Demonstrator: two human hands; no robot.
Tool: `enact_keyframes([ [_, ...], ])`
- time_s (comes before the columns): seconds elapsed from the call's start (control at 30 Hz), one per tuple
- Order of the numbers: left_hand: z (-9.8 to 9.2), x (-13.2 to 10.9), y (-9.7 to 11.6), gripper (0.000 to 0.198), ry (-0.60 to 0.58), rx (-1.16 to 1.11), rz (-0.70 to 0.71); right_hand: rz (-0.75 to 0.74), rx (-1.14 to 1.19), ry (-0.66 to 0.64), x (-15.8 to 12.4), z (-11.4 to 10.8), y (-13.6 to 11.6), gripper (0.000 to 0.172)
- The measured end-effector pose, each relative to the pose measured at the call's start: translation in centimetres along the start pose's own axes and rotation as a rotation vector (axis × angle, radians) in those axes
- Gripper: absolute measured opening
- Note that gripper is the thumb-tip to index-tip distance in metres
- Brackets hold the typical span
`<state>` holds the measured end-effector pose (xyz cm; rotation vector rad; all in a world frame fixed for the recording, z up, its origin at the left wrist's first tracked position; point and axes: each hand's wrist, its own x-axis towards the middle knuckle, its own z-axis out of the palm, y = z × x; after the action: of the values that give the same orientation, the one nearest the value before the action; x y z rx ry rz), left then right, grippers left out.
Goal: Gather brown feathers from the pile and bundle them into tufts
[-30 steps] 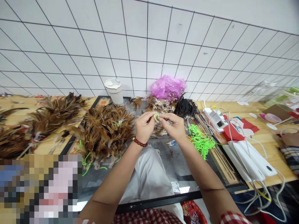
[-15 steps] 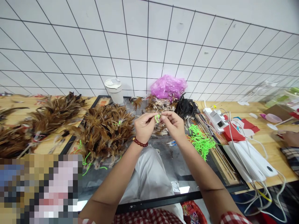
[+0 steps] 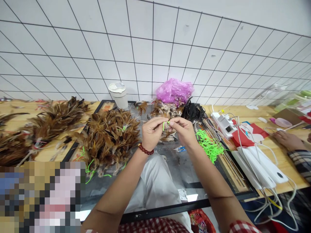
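Note:
My left hand and my right hand meet above the dark glass tray, fingertips pinched close together. Between them shows a short bright green cord, curved around the left fingertips; both hands are closed on it. Whatever else the fingers may hold is hidden. A red bead bracelet circles my left wrist. Left of my hands lies a heap of brown feathers, with green cord ends among it. A tangle of green cords sits right of my right forearm. Small blue-handled snips lie on the tray under my hands.
A lidded white cup and a pink plastic bag stand by the tiled wall. Black feathers lie behind my right hand. White power strips with loose cables lie to the right. Another person's hand rests on the table's right side.
The green cord between my fingertips has gone from a bunched loop to a more open curve. My hands have shifted slightly right. The other person's hand has come into view at right.

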<state>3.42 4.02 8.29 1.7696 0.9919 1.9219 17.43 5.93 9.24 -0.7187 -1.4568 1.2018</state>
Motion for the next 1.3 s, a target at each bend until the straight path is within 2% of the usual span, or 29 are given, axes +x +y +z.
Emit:
enact_keyframes([
  [0.13,-0.3,0.1,0.1,0.012,-0.023,-0.051,-0.027,0.077,0.063,0.006,0.0,0.1,-0.2,0.019],
  [0.23,-0.4,0.0,0.2,0.010,-0.056,-0.067,-0.020,0.067,0.026,0.009,0.1,-0.1,0.0,0.018],
  [0.37,-0.4,0.0,0.4,0.011,-0.043,-0.076,-0.050,-0.059,-0.242,0.007,-0.1,-0.7,-0.1,0.018],
  [0.5,-0.6,0.0,0.3,0.014,0.018,-0.174,-0.130,-0.228,-0.530,0.008,-0.4,-1.0,-1.2,0.014],
  [0.67,-0.6,0.1,0.3,0.017,0.049,-0.281,-0.224,-0.368,-0.848,-0.001,-0.4,-1.1,-1.7,0.010],
  [0.93,0.5,0.3,0.8,0.028,0.025,-0.560,-0.564,-0.493,-1.174,0.026,0.1,-1.2,-0.2,0.008],
  [1.03,0.6,0.5,0.9,0.026,0.040,-0.556,-0.627,-0.489,-1.172,0.039,0.1,-1.3,-0.2,0.008],
  [1.17,0.5,0.7,0.7,0.022,0.061,-0.451,-0.745,-0.361,-0.921,-0.040,0.0,-1.1,-0.5,0.009],
  [1.3,0.0,1.0,0.2,0.022,0.105,-0.371,-0.770,-0.270,-0.792,-0.115,0.0,-0.9,-0.6,0.011],
])
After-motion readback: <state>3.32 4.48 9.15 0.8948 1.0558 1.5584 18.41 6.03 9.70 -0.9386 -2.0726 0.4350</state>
